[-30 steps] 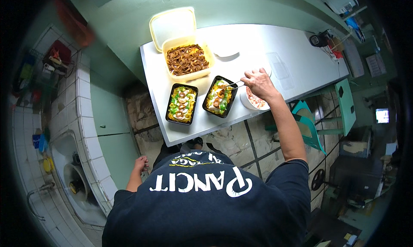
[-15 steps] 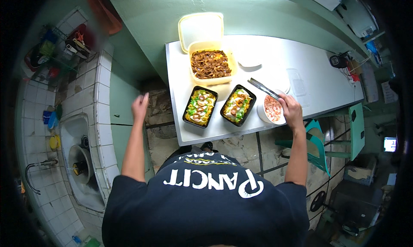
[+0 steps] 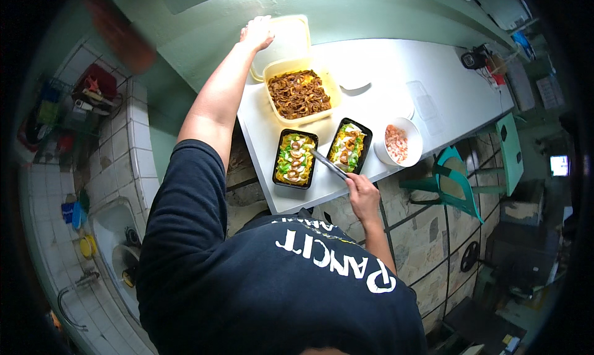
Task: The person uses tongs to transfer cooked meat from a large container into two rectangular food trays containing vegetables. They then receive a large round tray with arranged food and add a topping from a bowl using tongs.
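Note:
My right hand [image 3: 362, 195] is closed around metal tongs [image 3: 333, 165]. Their tips lie over the gap between two black trays, close to the left tray's right edge. Both the left tray [image 3: 294, 187] and the right tray [image 3: 367, 146] hold yellow food topped with chopped greens, white slices and brown rings. My left hand [image 3: 257, 33] reaches far forward, its fingers curled on the upper left corner of a pale yellow lid [image 3: 289, 36]. That lid stands tilted up behind a yellow plastic container [image 3: 334, 98] full of brown fried pieces [image 3: 298, 94].
A white tub [image 3: 416, 146] of pink pieces, apparently shrimp, stands right of the trays on the white table [image 3: 396, 61]. Behind it lies a clear lid [image 3: 423, 100]. A teal chair [image 3: 455, 175] stands by the right edge, and a tiled sink [image 3: 114, 222] is at left.
My left hand has gone from left of the table up to the container lid. My right hand has brought the tongs leftward from the white tub to the trays. The view has turned somewhat.

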The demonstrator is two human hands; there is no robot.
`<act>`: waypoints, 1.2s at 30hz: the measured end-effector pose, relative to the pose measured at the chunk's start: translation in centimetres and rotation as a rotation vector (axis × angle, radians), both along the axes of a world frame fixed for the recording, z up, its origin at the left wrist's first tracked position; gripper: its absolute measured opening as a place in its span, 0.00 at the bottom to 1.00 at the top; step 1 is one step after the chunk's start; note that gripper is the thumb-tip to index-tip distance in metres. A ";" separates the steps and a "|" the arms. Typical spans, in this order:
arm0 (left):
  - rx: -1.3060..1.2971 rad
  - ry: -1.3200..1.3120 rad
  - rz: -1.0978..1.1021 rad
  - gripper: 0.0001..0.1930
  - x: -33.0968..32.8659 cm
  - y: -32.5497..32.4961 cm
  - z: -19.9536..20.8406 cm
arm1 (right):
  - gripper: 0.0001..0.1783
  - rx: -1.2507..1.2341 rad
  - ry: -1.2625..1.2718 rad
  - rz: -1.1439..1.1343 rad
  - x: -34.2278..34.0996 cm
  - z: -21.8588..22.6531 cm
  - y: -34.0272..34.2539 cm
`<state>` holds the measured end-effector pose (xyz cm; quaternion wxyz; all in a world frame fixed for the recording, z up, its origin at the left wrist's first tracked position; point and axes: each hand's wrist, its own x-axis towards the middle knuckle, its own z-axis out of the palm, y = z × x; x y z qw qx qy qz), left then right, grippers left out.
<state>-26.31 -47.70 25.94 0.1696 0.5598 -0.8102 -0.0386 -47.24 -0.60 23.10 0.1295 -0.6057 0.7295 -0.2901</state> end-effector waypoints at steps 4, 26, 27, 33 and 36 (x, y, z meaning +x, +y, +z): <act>0.017 -0.035 0.000 0.24 -0.5 -0.6 -0.1 | 0.11 0.094 0.132 -0.003 3.0 0.2 -2.0; 0.086 0.024 -0.064 0.23 0.2 -2.1 -0.8 | 0.09 -0.022 0.198 -0.056 0.5 2.9 -8.2; 0.109 0.014 -0.068 0.23 0.2 -2.3 -0.7 | 0.10 -0.044 0.270 -0.068 -0.5 3.1 -9.5; 0.148 0.022 -0.092 0.22 0.5 -2.4 -0.1 | 0.15 0.183 0.362 -0.034 -1.7 2.0 -18.5; 0.213 0.032 -0.078 0.22 0.4 -2.3 0.3 | 0.18 0.312 0.370 -0.045 -0.3 1.1 -21.1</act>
